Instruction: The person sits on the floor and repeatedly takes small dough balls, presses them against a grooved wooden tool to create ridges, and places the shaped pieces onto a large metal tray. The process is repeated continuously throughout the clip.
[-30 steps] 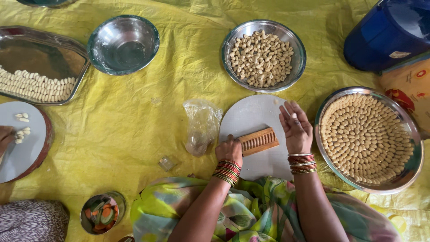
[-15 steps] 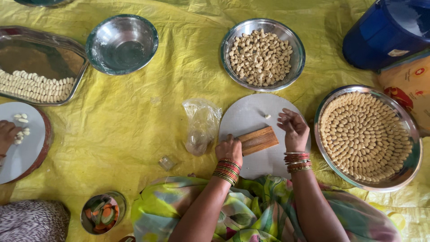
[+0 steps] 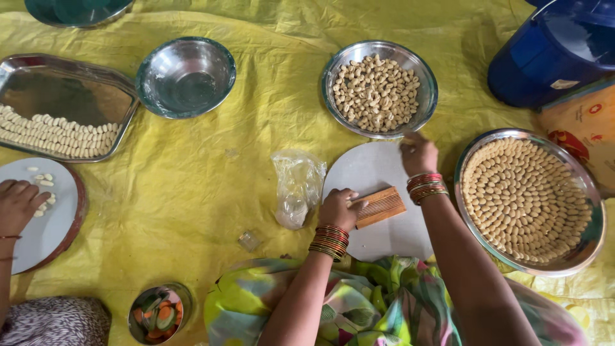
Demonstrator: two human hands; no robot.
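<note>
I see open yellow sheet (image 3: 211,186) left of round board (image 3: 371,176). Crumpled plastic bag (image 3: 296,186) beside board blocks that edge. Bowl of pieces (image 3: 379,90) crowds top, filled tray (image 3: 592,211) right.

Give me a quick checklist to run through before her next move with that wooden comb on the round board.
1. Left hand steadies the wooden comb: ok.
2. Comb lies flat on the round board: ok.
3. Right hand at the bowl of small dough pieces: ok.
4. Dough piece in the right hand: cannot tell.
5. Free room on the tray of shaped pieces: not ok, nearly full.
6. Co-worker's hand apart from her board: ok.
</note>
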